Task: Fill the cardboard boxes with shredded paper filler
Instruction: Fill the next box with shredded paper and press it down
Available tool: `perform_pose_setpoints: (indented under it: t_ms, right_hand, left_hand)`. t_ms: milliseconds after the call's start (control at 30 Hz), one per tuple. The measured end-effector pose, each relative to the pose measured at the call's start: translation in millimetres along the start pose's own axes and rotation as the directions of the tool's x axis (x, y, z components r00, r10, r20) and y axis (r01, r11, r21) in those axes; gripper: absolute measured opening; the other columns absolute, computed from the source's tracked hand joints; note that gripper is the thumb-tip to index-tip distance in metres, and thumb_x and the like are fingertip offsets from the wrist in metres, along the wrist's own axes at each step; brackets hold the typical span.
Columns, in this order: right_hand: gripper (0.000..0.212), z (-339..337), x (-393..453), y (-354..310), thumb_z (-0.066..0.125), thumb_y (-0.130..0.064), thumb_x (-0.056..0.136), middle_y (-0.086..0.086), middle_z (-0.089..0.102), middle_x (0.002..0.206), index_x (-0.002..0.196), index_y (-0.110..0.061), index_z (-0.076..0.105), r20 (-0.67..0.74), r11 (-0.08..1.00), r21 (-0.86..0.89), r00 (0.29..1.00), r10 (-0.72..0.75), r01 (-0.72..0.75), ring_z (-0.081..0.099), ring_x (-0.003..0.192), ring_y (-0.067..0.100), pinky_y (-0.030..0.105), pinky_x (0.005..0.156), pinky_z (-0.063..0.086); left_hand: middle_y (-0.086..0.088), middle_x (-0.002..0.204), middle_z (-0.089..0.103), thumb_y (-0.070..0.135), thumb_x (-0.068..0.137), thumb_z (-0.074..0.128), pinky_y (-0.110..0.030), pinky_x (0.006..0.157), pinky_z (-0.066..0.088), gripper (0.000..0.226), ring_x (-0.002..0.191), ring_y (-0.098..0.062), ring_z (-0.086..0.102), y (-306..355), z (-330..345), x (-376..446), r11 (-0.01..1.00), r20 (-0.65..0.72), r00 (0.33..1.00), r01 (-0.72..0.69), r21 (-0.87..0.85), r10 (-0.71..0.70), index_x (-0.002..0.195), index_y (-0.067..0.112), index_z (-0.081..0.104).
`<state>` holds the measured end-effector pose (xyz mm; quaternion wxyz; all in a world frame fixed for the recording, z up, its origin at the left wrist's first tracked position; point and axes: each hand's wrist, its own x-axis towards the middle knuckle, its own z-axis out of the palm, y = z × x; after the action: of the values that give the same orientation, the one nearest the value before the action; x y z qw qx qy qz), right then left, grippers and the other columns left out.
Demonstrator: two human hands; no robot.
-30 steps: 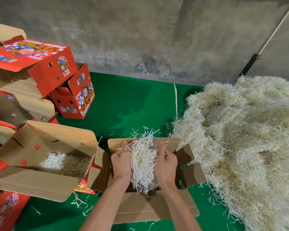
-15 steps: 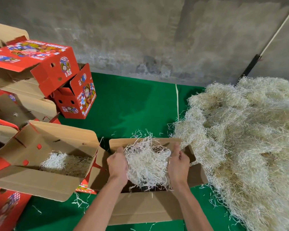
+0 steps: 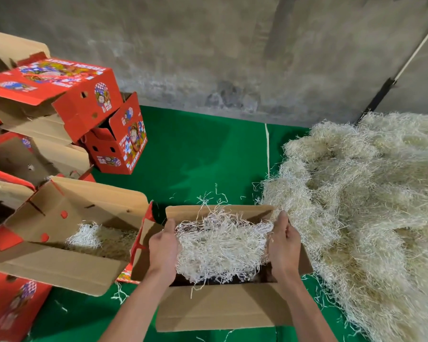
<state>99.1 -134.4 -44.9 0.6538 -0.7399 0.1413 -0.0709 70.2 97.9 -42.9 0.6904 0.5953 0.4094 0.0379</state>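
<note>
Over the open cardboard box point(image 3: 223, 309), left hand point(image 3: 163, 245) and right hand point(image 3: 283, 241) grip a spread shredded-paper wad point(image 3: 220, 248). Wad looks wider than the opening; strands likely snag flaps, spill onto green mat point(image 3: 198, 156).

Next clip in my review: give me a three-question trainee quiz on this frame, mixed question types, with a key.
1. True or false: both hands hold one wad of shredded paper over the open box.
2. The big paper pile lies on which side of that box? A) left B) right C) behind
3. Fill in: the box to the left already holds some ____.

Key: 1 true: the left hand and right hand grip its ends. 2 B. 3 shredded paper.
</note>
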Motion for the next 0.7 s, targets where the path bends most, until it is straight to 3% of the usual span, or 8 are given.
perform_pose_setpoints:
  t_ms: [100,133,200,267,400,533,633,700]
  right_hand:
    - [0.06,3,-3,6,0.03,-0.06,0.102,-0.009,0.033,0.045,0.071,-0.013,0.049,0.066,0.991,-0.122,0.997,-0.044,0.052,0.029,0.039,0.012,0.022,0.039,0.029]
    - [0.058,6,-5,9,0.029,-0.061,0.101,-0.008,0.035,0.045,0.074,-0.014,0.051,0.11,0.984,-0.169,0.993,-0.035,0.053,0.032,0.04,0.013,0.025,0.039,0.033]
    - [0.051,6,-7,14,0.027,-0.062,0.101,-0.006,0.044,0.048,0.088,-0.021,0.055,0.192,0.952,-0.298,0.981,-0.009,0.067,0.042,0.039,0.011,0.021,0.041,0.041]
    - [0.041,4,-8,16,0.032,-0.058,0.102,-0.005,0.058,0.058,0.101,-0.022,0.051,0.228,0.899,-0.416,0.973,-0.044,0.138,0.054,0.043,0.003,0.013,0.043,0.042]
    - [0.033,4,-12,19,0.038,-0.04,0.106,-0.002,0.063,0.067,0.109,-0.011,0.054,0.319,0.723,-0.629,0.943,-0.097,0.287,0.062,0.048,0.005,0.018,0.044,0.047]
    - [0.014,9,-11,16,0.049,-0.027,0.105,0.0,0.071,0.081,0.102,-0.017,0.059,0.387,0.533,-0.757,0.917,-0.098,0.377,0.07,0.071,0.017,0.028,0.063,0.055]
    - [0.01,12,-4,9,0.055,-0.019,0.102,-0.002,0.071,0.082,0.101,-0.02,0.065,0.476,0.586,-0.699,0.878,-0.046,0.41,0.066,0.064,0.008,0.021,0.062,0.053]
    - [0.015,13,3,4,0.055,-0.012,0.101,-0.002,0.071,0.087,0.104,-0.021,0.068,0.626,0.637,-0.624,0.777,0.061,0.453,0.06,0.063,0.001,0.015,0.057,0.047]
  left_hand:
    - [0.005,0.07,0.051,0.063,0.095,0.049,-0.042,0.086,0.042,0.045,0.067,-0.016,0.049,-2,-2,0,0.991,0.05,0.999,0.003,0.132,-0.01,0.083,0.02,0.05]
    - [0.002,0.092,0.06,0.067,0.095,0.045,-0.047,0.1,0.039,0.05,0.088,-0.019,0.057,-1,-1,-2,0.985,0.083,0.995,0.038,0.17,-0.053,0.106,0.019,0.054]
    - [-0.005,0.141,0.05,0.075,0.092,0.036,-0.051,0.116,0.025,0.078,0.134,-0.029,0.045,-2,-2,-5,0.955,0.131,0.987,0.047,0.293,-0.089,0.148,0.02,0.036]
    - [-0.004,0.159,0.034,0.081,0.09,0.026,-0.053,0.118,0.021,0.086,0.146,-0.031,0.031,-3,-5,-8,0.918,0.188,0.982,-0.055,0.392,-0.022,0.157,0.028,0.023]
    - [-0.006,0.153,0.043,0.069,0.097,0.029,-0.046,0.112,0.033,0.07,0.137,-0.027,0.045,-6,-11,-14,0.7,0.308,0.946,-0.286,0.654,0.099,0.152,0.027,0.029]
    - [0.0,0.109,0.067,0.049,0.101,0.043,-0.036,0.086,0.053,0.034,0.094,-0.019,0.065,-4,-11,-20,0.343,0.346,0.895,-0.431,0.835,0.281,0.126,0.026,0.051]
    - [0.0,0.107,0.067,0.046,0.101,0.046,-0.033,0.082,0.048,0.026,0.097,-0.021,0.063,-5,-8,-17,0.177,0.381,0.858,-0.458,0.871,0.343,0.118,0.029,0.056]
    - [0.006,0.103,0.064,0.042,0.1,0.053,-0.027,0.077,0.047,0.013,0.091,-0.011,0.062,-7,-3,-11,0.218,0.497,0.813,-0.566,0.795,0.302,0.107,0.034,0.059]
